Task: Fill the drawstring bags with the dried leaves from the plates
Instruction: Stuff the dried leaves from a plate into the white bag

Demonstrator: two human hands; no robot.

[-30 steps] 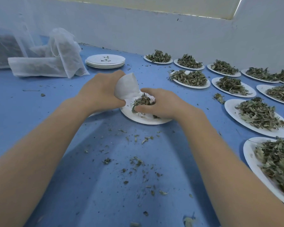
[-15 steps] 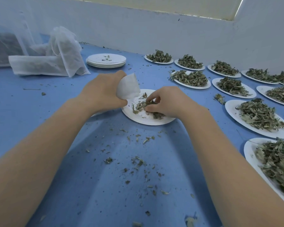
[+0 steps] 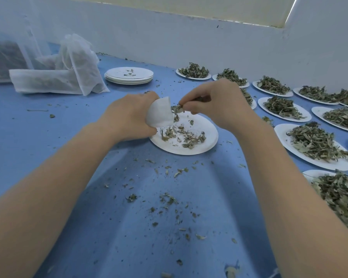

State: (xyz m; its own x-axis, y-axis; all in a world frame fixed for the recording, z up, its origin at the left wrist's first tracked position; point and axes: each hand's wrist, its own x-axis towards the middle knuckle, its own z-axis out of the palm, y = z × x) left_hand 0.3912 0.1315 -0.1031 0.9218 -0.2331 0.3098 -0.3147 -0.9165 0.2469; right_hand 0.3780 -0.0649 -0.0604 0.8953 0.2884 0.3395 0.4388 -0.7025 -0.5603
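Observation:
My left hand grips a small white drawstring bag, mouth turned right, just above the left rim of a white plate. A few dried leaves lie scattered on that plate. My right hand is raised above the plate's far side, fingers pinched on a clump of dried leaves at the bag's mouth. Several more plates heaped with leaves line the right side.
A stack of used plates sits behind my hands. Filled mesh bags lie at the back left. Leaf crumbs litter the blue tabletop in front of me. A white wall bounds the far side.
My right hand pinched leaves off the plate and lifted them up and left to the bag's mouth. The plate holds fewer leaves. The left hand kept the bag in place.

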